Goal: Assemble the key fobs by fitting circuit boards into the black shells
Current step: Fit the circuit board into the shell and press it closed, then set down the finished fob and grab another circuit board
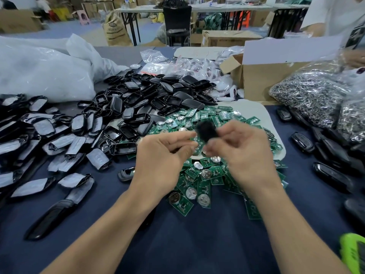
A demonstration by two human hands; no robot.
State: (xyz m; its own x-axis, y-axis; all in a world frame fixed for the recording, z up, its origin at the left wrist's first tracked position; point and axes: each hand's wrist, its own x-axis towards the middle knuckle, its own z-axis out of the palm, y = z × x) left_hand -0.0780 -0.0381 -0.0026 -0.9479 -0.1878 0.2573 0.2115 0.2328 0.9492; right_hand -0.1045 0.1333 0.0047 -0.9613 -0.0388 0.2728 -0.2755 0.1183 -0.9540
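A blurred black shell (pixel 206 130) hangs above the heaped green circuit boards (pixel 199 175).

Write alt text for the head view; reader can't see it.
The left hand and right hand hold a motion-blurred black shell between them, above a pile of green circuit boards on a dark blue table. Empty black shells are heaped behind, bags of metal rings at right.

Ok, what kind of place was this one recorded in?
Probably a small assembly workshop in a warehouse: heaps of black shells and green circuit boards cover the worktable, with a bag of metal rings beside them, cardboard boxes and folding tables beyond.
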